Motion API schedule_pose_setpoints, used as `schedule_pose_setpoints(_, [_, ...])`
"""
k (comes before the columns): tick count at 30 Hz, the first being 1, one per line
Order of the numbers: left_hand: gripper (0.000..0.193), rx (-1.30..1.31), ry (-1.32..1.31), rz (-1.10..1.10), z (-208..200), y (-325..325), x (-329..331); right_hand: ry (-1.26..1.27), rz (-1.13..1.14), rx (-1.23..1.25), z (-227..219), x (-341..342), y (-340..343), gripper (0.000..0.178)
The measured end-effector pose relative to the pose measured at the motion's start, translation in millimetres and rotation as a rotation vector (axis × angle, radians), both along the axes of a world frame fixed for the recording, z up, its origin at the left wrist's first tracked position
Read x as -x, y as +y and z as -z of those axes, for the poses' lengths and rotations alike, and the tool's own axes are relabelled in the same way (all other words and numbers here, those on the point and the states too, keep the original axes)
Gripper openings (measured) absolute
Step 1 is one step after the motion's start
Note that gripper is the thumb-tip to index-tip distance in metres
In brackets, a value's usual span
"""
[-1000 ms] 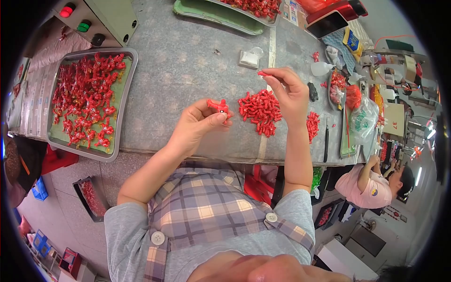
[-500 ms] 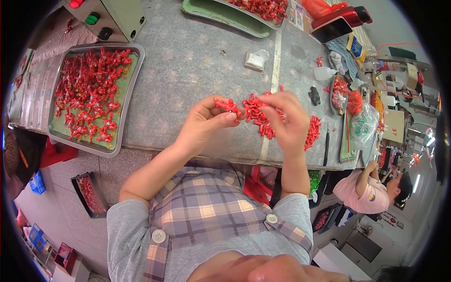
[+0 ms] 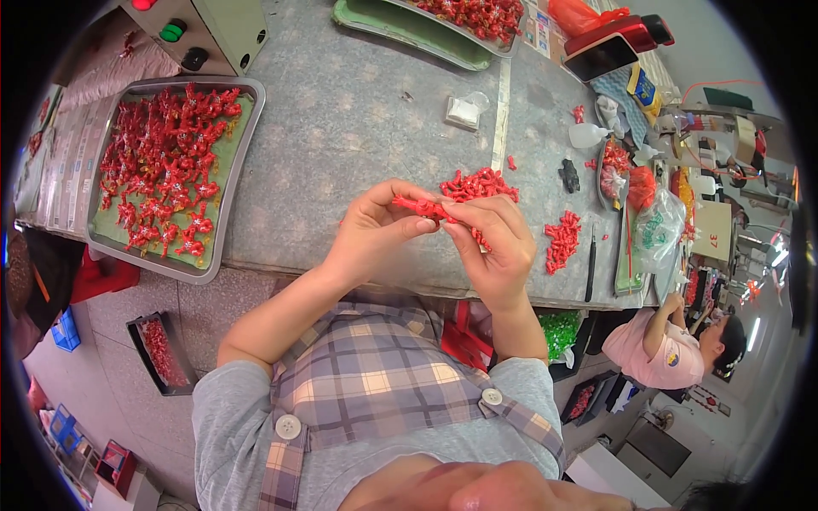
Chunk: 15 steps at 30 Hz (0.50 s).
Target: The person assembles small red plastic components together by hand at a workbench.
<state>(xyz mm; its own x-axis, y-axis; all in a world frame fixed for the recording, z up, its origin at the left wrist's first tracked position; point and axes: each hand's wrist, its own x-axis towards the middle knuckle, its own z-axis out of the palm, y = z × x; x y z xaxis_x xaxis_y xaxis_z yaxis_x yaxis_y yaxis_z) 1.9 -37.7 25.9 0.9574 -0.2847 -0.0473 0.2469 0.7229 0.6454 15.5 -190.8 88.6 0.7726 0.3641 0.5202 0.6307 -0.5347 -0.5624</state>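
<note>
My left hand (image 3: 375,230) and my right hand (image 3: 494,243) meet above the near edge of a grey work table (image 3: 341,128). Together they pinch a small red plastic part (image 3: 419,206) between thumbs and fingertips. Just behind my hands lies a pile of the same red parts (image 3: 479,185). A smaller heap of red parts (image 3: 562,240) sits to the right of my right hand.
A metal tray (image 3: 234,183) with a green liner and several red parts stands at the left. A green tray (image 3: 400,30) sits at the back. A grey control box (image 3: 200,30) with coloured buttons stands at the far left. Another person (image 3: 669,349) sits at the lower right.
My right hand came down from above the pile to meet my left hand. Both hands drew back toward me and now hold one red part between them.
</note>
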Motion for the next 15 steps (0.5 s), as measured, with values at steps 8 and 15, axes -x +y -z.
schedule_pose_setpoints(8, [0.024,-0.405,-0.379,-0.228,1.2,3.6,2.9,0.104,-0.026,-0.057,2.7,5.4,-3.0,0.022])
schedule_pose_setpoints(15, [0.028,-0.651,-0.58,-0.314,-1.7,9.5,2.0,0.247,-0.086,-0.14,6.5,8.4,-9.3,0.021])
